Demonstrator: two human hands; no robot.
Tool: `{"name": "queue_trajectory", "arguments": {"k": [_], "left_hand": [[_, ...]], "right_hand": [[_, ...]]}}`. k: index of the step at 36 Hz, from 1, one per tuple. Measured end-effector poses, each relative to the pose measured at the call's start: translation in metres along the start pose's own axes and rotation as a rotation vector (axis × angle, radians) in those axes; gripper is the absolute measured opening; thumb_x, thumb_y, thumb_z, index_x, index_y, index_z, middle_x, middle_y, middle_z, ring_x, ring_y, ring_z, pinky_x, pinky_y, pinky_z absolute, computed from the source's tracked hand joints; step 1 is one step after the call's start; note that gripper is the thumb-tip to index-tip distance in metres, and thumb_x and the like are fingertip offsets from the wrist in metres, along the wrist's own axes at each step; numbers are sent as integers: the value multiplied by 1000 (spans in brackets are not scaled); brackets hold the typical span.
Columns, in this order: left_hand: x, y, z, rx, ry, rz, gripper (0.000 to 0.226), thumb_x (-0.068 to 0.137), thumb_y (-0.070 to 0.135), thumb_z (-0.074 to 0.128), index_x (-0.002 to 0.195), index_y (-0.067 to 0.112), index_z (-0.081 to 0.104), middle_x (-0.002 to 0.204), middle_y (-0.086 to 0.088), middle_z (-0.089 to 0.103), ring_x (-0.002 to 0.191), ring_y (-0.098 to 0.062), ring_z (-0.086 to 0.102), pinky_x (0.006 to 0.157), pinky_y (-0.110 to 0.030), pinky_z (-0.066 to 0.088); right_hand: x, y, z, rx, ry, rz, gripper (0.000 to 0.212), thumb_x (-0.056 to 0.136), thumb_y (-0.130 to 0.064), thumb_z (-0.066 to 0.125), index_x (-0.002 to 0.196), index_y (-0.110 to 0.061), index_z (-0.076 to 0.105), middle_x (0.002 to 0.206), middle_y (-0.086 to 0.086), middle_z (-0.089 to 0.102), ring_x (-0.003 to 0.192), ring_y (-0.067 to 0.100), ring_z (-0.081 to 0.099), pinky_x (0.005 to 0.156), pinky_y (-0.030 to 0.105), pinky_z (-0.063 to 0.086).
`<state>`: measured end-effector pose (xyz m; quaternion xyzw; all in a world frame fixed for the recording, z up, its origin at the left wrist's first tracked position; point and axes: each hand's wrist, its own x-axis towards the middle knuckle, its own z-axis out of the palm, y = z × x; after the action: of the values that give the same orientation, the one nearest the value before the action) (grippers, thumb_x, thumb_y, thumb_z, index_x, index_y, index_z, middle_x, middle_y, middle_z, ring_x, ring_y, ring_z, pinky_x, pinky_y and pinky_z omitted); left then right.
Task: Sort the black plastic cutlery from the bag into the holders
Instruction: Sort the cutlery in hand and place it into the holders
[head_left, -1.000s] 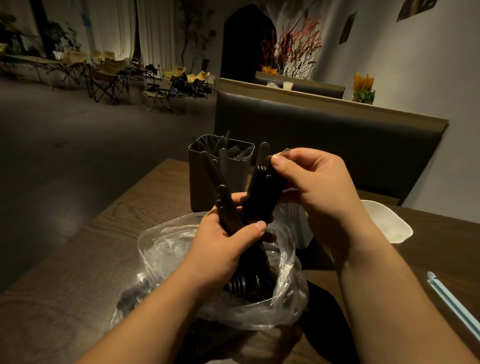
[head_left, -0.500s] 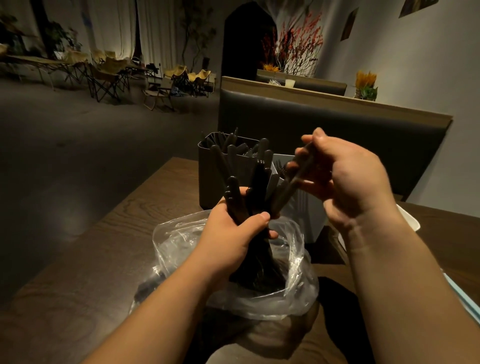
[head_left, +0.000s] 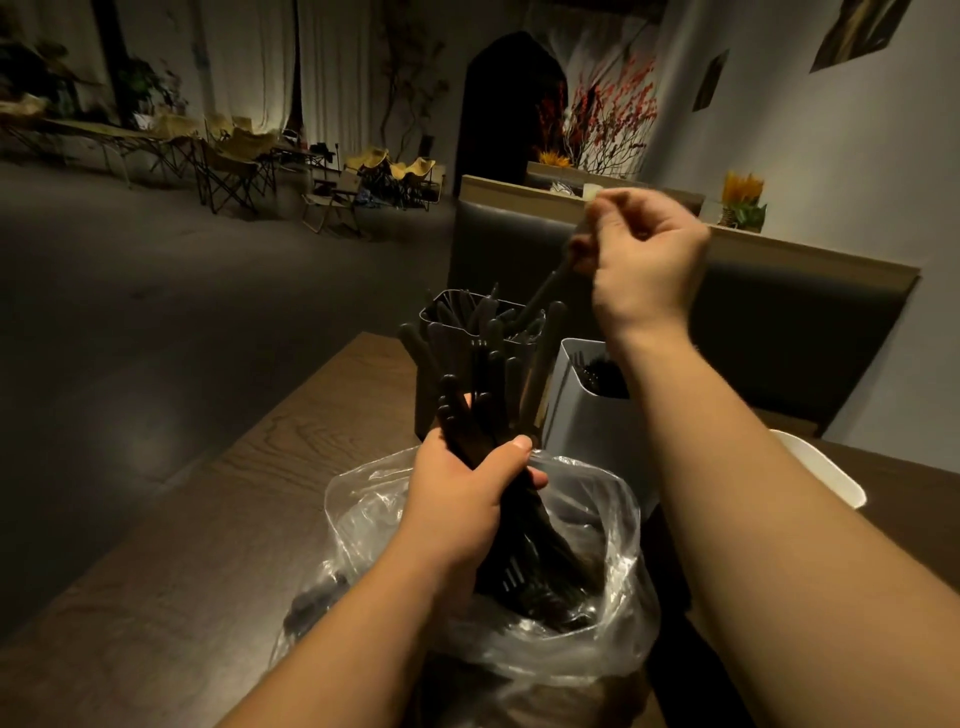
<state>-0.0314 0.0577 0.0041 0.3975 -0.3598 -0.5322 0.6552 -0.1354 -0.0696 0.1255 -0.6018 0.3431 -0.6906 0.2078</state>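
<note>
While the left hand (head_left: 457, 499) curls its fingers round the cutlery bundle (head_left: 478, 410) above the bag (head_left: 613, 525) on the counter (head_left: 234, 519), the right hand (head_left: 644, 265) pinches one black piece (head_left: 540, 296) over the dark holder (head_left: 441, 317); lowering it steeply between the standing pieces (head_left: 483, 312) should avoid snags.

No text, label, brand or number can be read anywhere. The dark holder (head_left: 451, 297), the grey holder (head_left: 582, 415) and the clear bag (head_left: 615, 519) show plain, unmarked surfaces. The pictures on the wall (head_left: 857, 26) are dim and sharply skewed; they may carry writing, but none can be made out.
</note>
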Motion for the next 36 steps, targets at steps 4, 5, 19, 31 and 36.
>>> {"name": "queue_trajectory", "arguments": {"k": [4, 5, 19, 31, 36], "left_hand": [[-2, 5, -1, -53, -45, -3, 24, 93, 6, 66, 115, 11, 60, 76, -6, 72, 77, -21, 74, 72, -35, 62], [-3, 7, -1, -70, -54, -1, 23, 93, 4, 65, 115, 9, 60, 77, -8, 71, 75, -20, 73, 68, -32, 61], [-6, 5, -2, -44, -156, 5, 34, 90, 5, 69, 122, -3, 60, 90, -9, 71, 76, -19, 72, 68, -23, 57], [-2, -4, 0, 215, -115, 67, 37, 88, 7, 73, 118, 24, 61, 109, -1, 72, 100, -15, 71, 84, -33, 60], [-9, -3, 3, 205, -187, 79, 55, 83, -8, 72, 123, 29, 59, 113, 4, 72, 108, -13, 69, 90, -33, 59]], "right_hand": [[3, 16, 13, -249, -156, -43, 29, 92, -13, 70, 120, -16, 65, 102, -5, 66, 85, 3, 70, 72, 26, 62], [3, 18, 16, -311, -186, -58, 29, 91, -15, 71, 119, -17, 65, 102, -5, 66, 84, 4, 69, 71, 27, 62], [-10, 15, 7, -586, -687, 131, 28, 107, -25, 43, 124, -20, 64, 114, -3, 65, 101, 5, 59, 83, 21, 47], [-113, -36, -35, -221, -596, 263, 118, 62, -36, 87, 154, -42, 12, 127, -20, 48, 105, -11, 55, 73, 4, 47], [-125, -27, -36, -239, -585, 192, 130, 66, -14, 92, 153, -47, 1, 115, -20, 57, 105, -13, 60, 96, 9, 43]]}}
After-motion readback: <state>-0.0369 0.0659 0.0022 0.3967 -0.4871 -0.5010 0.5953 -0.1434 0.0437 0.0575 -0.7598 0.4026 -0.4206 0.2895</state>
